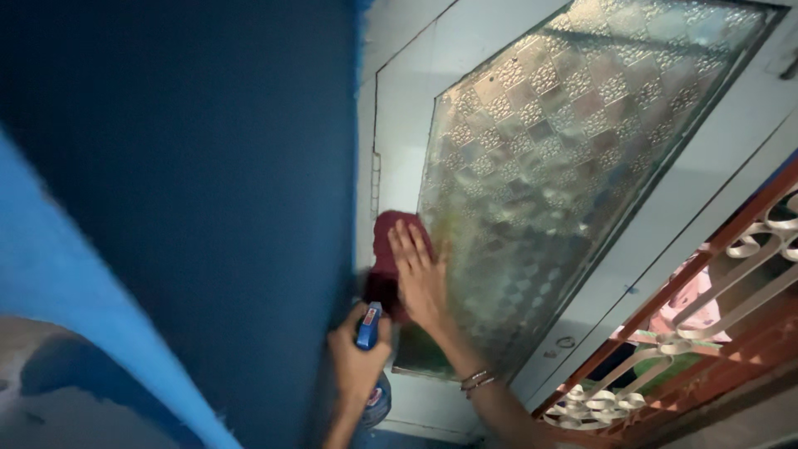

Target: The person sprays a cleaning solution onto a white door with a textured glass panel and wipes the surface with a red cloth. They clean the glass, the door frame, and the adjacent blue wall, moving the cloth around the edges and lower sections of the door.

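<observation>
Your right hand (420, 278) is pressing flat, fingers spread and pointing toward 12 o'clock, against one dark red cloth (389, 262) on the lower left corner of the patterned glass pane (549, 158); the palm is open, nothing gripped, just pinning the cloth to the glass. The right forearm is running down toward 5 o'clock, with thin bracelets (476, 380) sitting at the wrist. Your left hand (359, 357) is sitting at 7 o'clock of the right hand, just beside it, fingers curled tight around the neck of one spray bottle (371, 366); its blue trigger head is sticking up toward 12 o'clock above the fist and the body is hanging below, mostly hidden by the hand. The bottle is carrying a label with red and white on the lower body, too small and dark to tell more. The cloth is lying at 11 o'clock of the right hand, partly under it, touching both the glass and the white door frame (399, 108). One glass pane, textured with small square motifs, is filling the white door. A dark blue wall (191, 166) is taking up the 9 o'clock side. At 4 o'clock a red metal grille (715, 333) with white scrollwork is showing, something pink blurred behind it.
</observation>
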